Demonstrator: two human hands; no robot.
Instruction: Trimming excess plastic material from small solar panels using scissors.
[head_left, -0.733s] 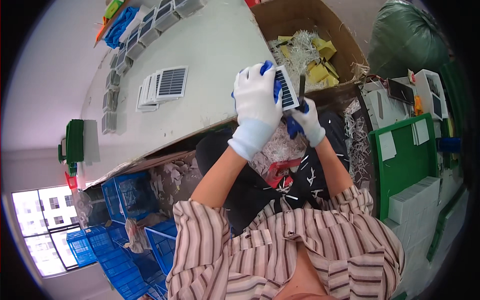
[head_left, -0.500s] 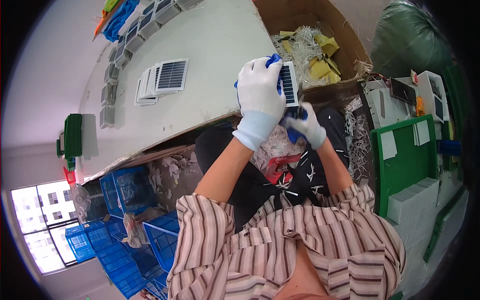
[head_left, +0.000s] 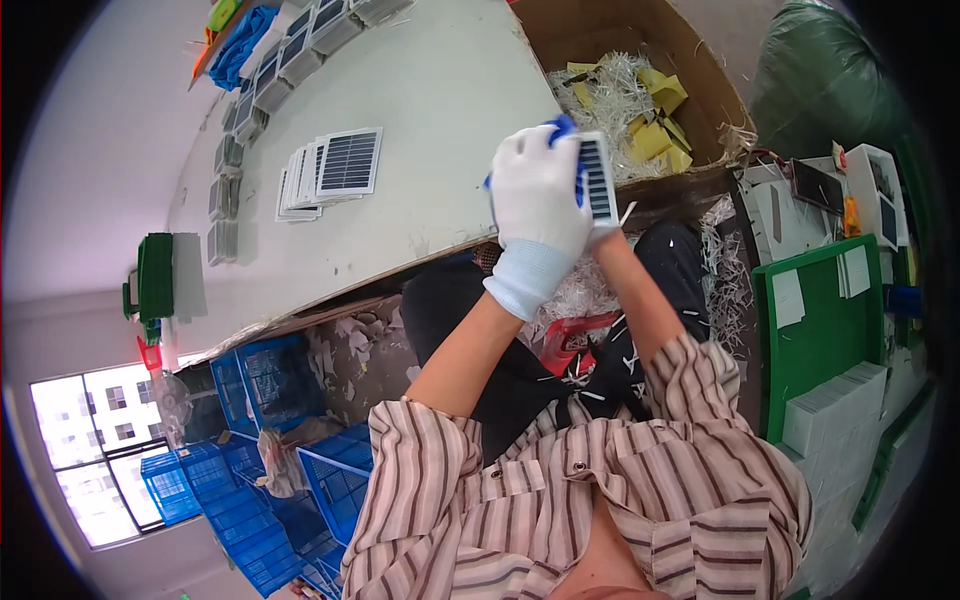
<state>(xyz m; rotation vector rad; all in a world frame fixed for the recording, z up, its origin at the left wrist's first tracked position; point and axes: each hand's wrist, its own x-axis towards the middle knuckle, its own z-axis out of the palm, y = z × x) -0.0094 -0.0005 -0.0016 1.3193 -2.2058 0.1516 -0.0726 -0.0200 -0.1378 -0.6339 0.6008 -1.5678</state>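
Note:
My left hand (head_left: 538, 190), in a white knit glove with blue-coated fingers, grips a small solar panel (head_left: 599, 178) with dark cells and a white border. It holds the panel tilted at the table's right edge. Only a bit of my gloved right hand (head_left: 604, 238) shows, below the panel; its fingers are hidden behind the panel and my left hand, so what they hold cannot be seen. A thin white strip (head_left: 628, 212) sticks out beside the panel's lower right corner. Further left, a fanned pile of similar panels (head_left: 348, 162) lies on the table.
Stacked panels (head_left: 272, 92) line the white table's (head_left: 420, 110) far left edge. Beyond my hands stands a cardboard box (head_left: 690, 40) of white shreds and yellow scraps. A green tray (head_left: 815, 335) is at right, a green bag (head_left: 820, 80) behind, blue crates (head_left: 230, 520) lower left.
My right hand, blurred half a second ago below the panel with something dark, has moved up behind it. The panel has tilted, and the white strip now shows beside it.

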